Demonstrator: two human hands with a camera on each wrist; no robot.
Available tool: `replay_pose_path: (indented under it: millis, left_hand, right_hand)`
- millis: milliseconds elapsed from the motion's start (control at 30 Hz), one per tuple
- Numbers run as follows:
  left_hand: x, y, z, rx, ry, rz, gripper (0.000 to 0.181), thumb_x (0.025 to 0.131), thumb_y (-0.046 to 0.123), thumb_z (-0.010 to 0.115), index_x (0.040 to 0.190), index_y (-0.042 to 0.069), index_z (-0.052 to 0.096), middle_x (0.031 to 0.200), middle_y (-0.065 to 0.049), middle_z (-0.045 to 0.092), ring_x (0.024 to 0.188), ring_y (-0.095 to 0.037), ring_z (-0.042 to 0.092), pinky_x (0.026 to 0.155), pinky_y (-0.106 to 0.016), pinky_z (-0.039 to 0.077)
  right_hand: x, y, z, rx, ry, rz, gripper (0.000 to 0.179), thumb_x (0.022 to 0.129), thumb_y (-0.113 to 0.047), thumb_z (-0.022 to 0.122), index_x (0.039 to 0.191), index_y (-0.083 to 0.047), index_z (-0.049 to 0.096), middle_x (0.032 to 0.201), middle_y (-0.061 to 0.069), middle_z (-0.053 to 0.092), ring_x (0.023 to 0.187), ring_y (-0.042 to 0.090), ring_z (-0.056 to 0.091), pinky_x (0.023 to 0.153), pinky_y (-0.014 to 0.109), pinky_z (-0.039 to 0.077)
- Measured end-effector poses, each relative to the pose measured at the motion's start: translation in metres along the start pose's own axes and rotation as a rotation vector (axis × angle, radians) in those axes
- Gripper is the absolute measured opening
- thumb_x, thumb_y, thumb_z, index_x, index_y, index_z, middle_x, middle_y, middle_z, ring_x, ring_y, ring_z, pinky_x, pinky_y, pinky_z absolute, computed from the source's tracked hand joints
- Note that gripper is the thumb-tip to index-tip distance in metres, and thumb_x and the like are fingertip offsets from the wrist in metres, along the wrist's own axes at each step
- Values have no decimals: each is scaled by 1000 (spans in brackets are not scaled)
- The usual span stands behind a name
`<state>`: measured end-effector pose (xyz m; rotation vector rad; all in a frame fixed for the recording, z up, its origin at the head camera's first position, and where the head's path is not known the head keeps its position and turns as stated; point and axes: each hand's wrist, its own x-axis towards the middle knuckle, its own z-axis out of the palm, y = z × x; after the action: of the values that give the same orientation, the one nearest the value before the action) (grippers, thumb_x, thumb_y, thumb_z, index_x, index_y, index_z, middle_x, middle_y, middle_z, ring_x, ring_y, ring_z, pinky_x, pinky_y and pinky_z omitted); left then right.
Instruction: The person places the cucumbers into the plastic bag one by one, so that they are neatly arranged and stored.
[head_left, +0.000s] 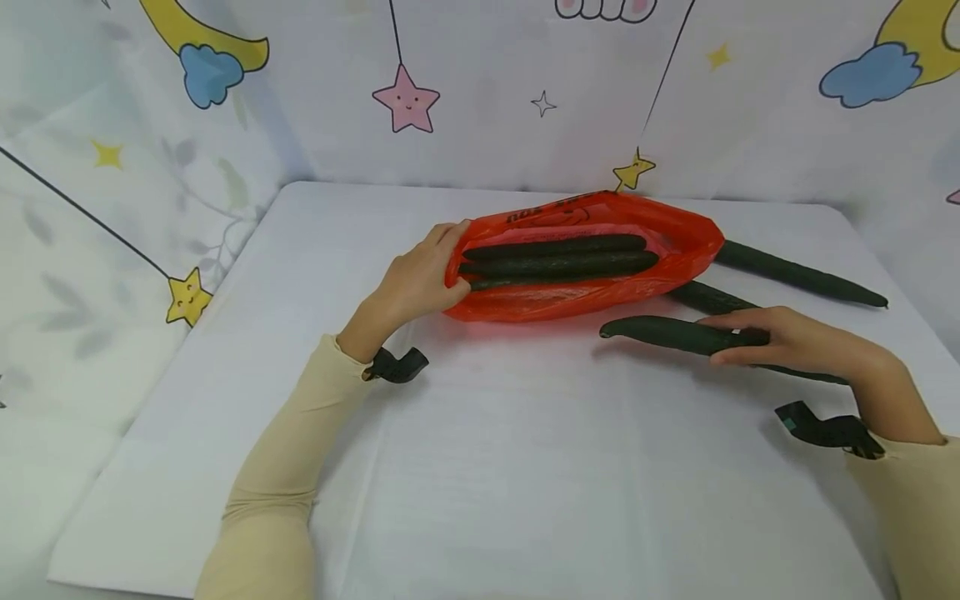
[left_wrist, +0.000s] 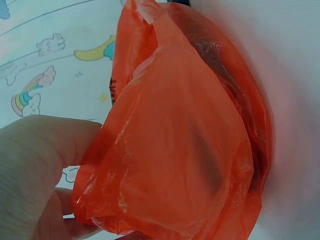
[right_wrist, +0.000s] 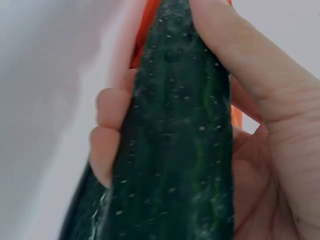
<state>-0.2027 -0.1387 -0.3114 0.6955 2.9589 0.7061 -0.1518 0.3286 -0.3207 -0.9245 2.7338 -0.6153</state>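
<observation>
A red plastic bag [head_left: 585, 304] lies on its side with its mouth facing me, and several dark green cucumbers [head_left: 562, 265] lie inside. My left hand [head_left: 423, 275] grips the bag's left edge; in the left wrist view the red film [left_wrist: 175, 130] bunches by the thumb and fingers. My right hand [head_left: 795, 337] holds another cucumber [head_left: 667, 332] just right of and below the bag, thumb on one side and fingers on the other. The right wrist view has the held cucumber [right_wrist: 172, 125] up close, with part of a second cucumber [right_wrist: 87, 210] beside it.
A loose cucumber [head_left: 806, 273] lies at the back right, its left end hidden by the bag. Another cucumber [head_left: 708, 296] shows between bag and right hand, partly hidden. All are on a white table [head_left: 487, 458] before a patterned cloth backdrop [head_left: 480, 83].
</observation>
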Motion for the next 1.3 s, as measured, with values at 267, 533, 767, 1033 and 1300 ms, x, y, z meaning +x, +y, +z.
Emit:
replay_pose_path:
  millis: [267, 533, 767, 1033, 1300]
  left_hand:
    - [-2, 0, -1, -1, 6, -1, 78, 84, 19, 56, 154, 7, 24, 152, -14, 34, 127, -30, 48, 84, -52, 54]
    - [-1, -1, 0, 0, 15, 5, 77, 85, 19, 56, 154, 7, 24, 151, -14, 35, 125, -30, 49, 84, -51, 55]
    - [-1, -1, -1, 3, 27, 14, 77, 84, 18, 56, 154, 7, 25, 151, -14, 36, 123, -30, 51, 79, -49, 56]
    - [-2, 0, -1, -1, 23, 11, 77, 84, 18, 57, 154, 6, 25, 151, -14, 36, 124, -30, 50, 81, -50, 56]
    - [-2, 0, -1, 7, 26, 7, 77, 84, 18, 57, 154, 7, 25, 151, -14, 36, 122, -30, 51, 78, -47, 56]
  right_hand:
    - [12, -20, -4, -28, 49, -116, 49, 75, -13, 83, 122, -9, 68, 114, -13, 67, 101, -11, 55, 80, 8, 46]
    - [26, -40, -8, -13, 77, -80, 52, 72, -13, 85, 122, -15, 69, 114, -11, 68, 102, -10, 55, 81, 7, 44]
    - [39, -49, -8, 4, 111, -149, 57, 69, -10, 87, 123, -17, 69, 116, -9, 68, 105, -10, 54, 84, 5, 42]
    - [53, -58, -9, -16, 145, -233, 57, 67, -8, 87, 120, -13, 70, 111, -8, 69, 97, -6, 56, 78, 8, 46]
    - [72, -69, -10, 14, 132, -296, 53, 68, -9, 86, 118, -11, 70, 107, -6, 69, 90, -1, 55, 72, 11, 45]
